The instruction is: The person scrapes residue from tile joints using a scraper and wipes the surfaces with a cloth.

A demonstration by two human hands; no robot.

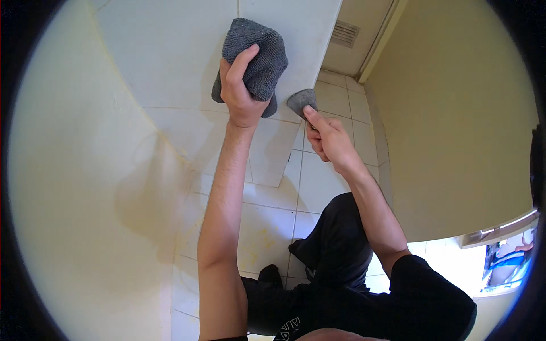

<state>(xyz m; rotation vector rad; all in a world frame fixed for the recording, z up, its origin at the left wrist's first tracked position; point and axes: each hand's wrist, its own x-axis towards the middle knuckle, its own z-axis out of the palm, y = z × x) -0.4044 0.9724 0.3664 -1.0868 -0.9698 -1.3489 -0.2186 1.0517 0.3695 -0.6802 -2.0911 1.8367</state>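
Note:
My left hand (241, 94) is closed around a folded dark grey cloth (263, 54), its fingers wrapped over the near side. The cloth is up against a white tiled surface (170, 68); whether it presses on it, I cannot tell. To the right and a little lower, my right hand (331, 137) grips a scraper (300, 102) with a flat grey blade that widens toward its end. The thumb lies at the base of the blade, and the fist hides the handle. The blade shows near the right edge of the white tiled surface.
Cream walls (74, 187) (460, 131) rise on both sides. Floor tiles (327, 176) stretch below, with yellowish marks (259, 241) near my feet. A door with a vent grille (344, 34) stands at the back right. Daylight comes through an opening (509, 258) at the lower right.

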